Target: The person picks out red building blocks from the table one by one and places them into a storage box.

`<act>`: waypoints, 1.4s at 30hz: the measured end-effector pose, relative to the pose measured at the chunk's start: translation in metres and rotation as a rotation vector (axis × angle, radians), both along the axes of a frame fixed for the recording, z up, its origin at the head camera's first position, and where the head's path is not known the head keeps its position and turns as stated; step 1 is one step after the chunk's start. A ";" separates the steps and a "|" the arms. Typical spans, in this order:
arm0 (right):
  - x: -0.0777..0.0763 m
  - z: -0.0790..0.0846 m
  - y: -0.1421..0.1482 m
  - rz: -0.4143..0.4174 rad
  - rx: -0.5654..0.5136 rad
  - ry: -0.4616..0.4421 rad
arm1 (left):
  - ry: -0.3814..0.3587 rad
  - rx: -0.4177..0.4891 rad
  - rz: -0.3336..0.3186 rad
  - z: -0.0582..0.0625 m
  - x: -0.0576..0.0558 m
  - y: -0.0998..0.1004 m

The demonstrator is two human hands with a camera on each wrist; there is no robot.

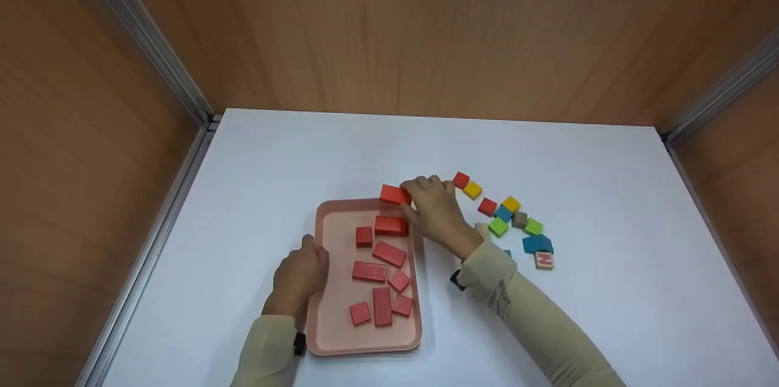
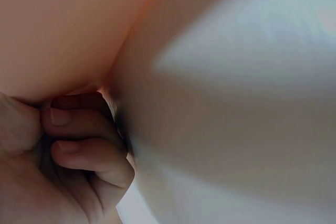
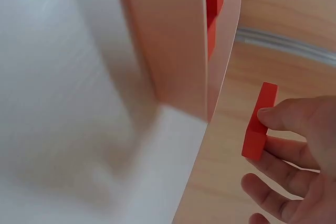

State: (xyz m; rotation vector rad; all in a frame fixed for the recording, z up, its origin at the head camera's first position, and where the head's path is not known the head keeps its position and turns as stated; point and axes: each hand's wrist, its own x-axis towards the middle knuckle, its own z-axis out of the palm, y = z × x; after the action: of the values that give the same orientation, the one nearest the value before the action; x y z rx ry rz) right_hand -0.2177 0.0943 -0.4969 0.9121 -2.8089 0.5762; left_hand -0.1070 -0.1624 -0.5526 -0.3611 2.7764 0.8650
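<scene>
A pink tray (image 1: 335,338) carries several red blocks, both long ones and cubes, such as the long red block (image 1: 369,271) in its middle. My left hand (image 1: 299,274) grips the tray's left edge, with curled fingers seen in the left wrist view (image 2: 86,145). Over the tray's far right corner, my right hand (image 1: 435,207) pinches a long red block (image 3: 261,121) between thumb and fingers. That block is above the rim, apart from the tray in the right wrist view. Part of it is covered by the fingers in the head view.
Right of the tray, small blocks lie scattered on the white table (image 1: 578,326): red cubes (image 1: 487,206), yellow cubes (image 1: 510,204), green cubes (image 1: 498,227), a teal block (image 1: 538,244) and a letter block (image 1: 544,260). The right forearm partly hides a few. Wooden walls (image 1: 426,34) surround the table.
</scene>
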 end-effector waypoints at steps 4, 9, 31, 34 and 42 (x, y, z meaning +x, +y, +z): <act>0.008 -0.001 -0.020 0.050 0.021 -0.017 | -0.002 -0.007 0.006 0.000 -0.002 0.003; 0.018 -0.003 -0.041 0.099 0.067 -0.010 | -0.015 0.013 0.012 -0.001 -0.004 0.008; 0.030 -0.020 -0.065 0.207 0.177 -0.149 | -0.037 0.031 0.004 -0.002 -0.010 0.021; 0.030 -0.020 -0.066 0.199 0.214 -0.171 | -0.033 0.038 0.002 -0.001 -0.010 0.023; 0.030 -0.023 -0.064 0.188 0.263 -0.164 | -0.042 0.088 0.000 0.001 -0.011 0.026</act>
State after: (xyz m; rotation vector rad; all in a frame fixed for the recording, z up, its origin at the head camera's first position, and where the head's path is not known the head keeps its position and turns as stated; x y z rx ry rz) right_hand -0.1882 0.0299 -0.5199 1.2403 -3.0178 0.3194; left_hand -0.1183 -0.1362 -0.5512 -0.3598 2.6899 0.9647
